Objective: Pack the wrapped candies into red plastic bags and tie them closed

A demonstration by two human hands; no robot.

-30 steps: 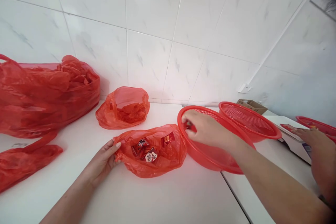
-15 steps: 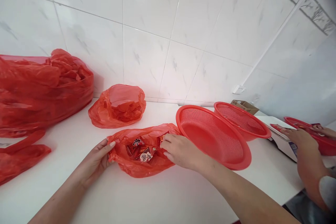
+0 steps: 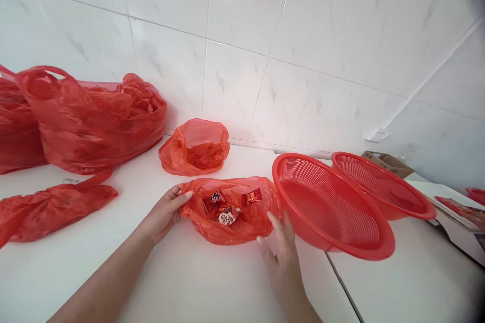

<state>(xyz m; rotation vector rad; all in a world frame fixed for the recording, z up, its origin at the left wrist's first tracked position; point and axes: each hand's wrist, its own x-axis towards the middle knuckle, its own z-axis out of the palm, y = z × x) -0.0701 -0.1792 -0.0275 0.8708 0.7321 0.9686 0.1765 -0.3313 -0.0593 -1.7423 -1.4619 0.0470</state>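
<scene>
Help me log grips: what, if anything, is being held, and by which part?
The left hand holds the red bag of packets by its left rim; the open right hand holds nothing.

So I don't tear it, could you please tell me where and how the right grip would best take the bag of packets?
Probably a light pinch on the right rim of the bag, the right grip coming from the near right: the left grip holds its left end, the thin mouth opens upward, and the nearer basket crowds its far right.
</scene>
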